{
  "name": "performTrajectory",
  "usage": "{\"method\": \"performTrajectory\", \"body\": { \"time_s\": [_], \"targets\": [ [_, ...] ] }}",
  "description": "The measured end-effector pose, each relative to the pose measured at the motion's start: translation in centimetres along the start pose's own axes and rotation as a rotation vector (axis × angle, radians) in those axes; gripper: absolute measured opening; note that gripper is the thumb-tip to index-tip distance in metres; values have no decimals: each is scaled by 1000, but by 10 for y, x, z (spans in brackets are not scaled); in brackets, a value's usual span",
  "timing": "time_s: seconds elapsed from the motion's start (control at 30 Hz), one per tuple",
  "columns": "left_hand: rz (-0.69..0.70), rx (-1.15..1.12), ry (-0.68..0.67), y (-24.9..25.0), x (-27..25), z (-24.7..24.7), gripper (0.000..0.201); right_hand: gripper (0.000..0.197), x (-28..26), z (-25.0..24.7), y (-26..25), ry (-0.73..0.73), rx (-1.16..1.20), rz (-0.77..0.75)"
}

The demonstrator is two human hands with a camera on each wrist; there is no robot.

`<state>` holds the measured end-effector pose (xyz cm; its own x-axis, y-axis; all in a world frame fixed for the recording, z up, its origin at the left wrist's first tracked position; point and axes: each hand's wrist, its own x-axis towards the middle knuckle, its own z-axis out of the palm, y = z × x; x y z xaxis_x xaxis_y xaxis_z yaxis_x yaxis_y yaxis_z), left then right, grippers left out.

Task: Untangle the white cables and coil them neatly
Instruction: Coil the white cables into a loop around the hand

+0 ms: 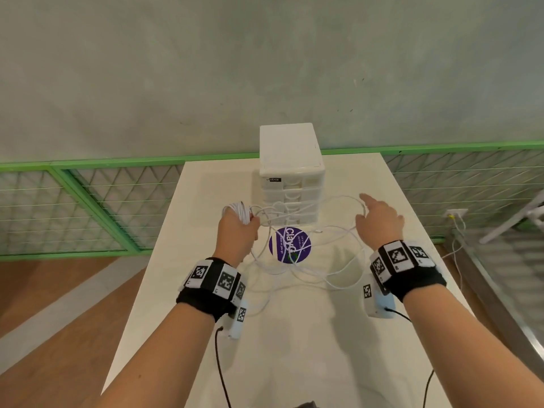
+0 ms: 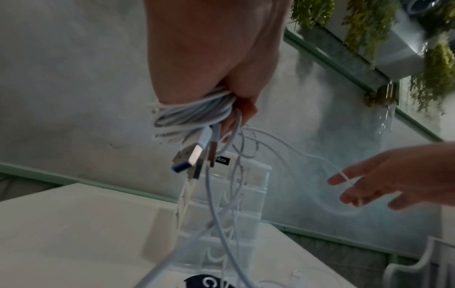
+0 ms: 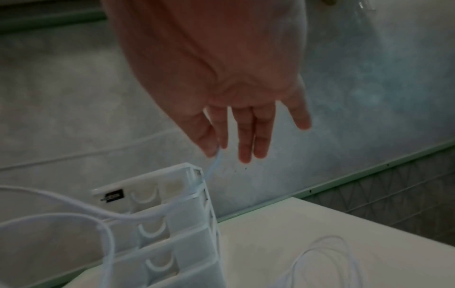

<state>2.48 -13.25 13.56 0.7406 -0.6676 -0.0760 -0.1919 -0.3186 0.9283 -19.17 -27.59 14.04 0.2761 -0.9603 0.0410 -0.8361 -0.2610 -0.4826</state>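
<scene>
Starting at the left, our left hand (image 1: 237,231) is raised above the table (image 1: 182,304) with its fingers curled round a bundle of coiled white cable (image 2: 192,113); the USB plugs (image 2: 189,158) hang out below the fist, probably kept there so the ends stay findable. From that fist loose white strands (image 1: 294,269) fall to the table and sprawl in crossing loops over the purple round sticker (image 1: 290,245), so the untangling looks only partly done. Behind the sticker stands the white drawer organiser (image 1: 290,175), and some strands pass in front of its drawers. To the right, our right hand (image 1: 378,223) is spread, fingers nearly straight, with one strand (image 2: 342,172) caught lightly between thumb and forefinger. We judge it is held out wide to draw that strand clear of the knot before winding it onto the bundle
</scene>
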Motion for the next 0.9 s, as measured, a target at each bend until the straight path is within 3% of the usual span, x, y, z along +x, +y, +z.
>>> {"method": "performTrajectory", "body": {
  "time_s": [0.1,0.17,0.23,0.3,0.4,0.47,0.53,0.67,0.73,0.9],
  "targets": [
    [-5,-27,-15,6,2,6,14,72,-14,1,-26,179,194,-354],
    [-18,-33,-20,8,4,9,16,72,-23,-5,-48,308,172,-578],
    [-19,-52,-24,9,5,9,14,60,-29,-7,-63,300,112,-748],
    [-23,-70,-23,11,5,8,12,53,-36,-2,-70,171,41,-860],
    [-13,-71,1,11,5,7,16,55,-40,9,-71,-146,-85,-828],
    [-13,-79,11,10,4,6,18,50,-38,13,-66,-378,-265,-697],
    [-23,-102,4,11,3,6,14,54,-35,13,-59,-527,-268,-546],
    [5,-111,8,12,0,11,7,58,-30,7,-58,-427,105,-514],
    [29,-78,6,13,-2,16,8,47,-33,7,-64,-334,234,-557],
    [106,52,15,20,-9,28,24,32,-41,20,-79,-372,170,-557]
  ]
}}
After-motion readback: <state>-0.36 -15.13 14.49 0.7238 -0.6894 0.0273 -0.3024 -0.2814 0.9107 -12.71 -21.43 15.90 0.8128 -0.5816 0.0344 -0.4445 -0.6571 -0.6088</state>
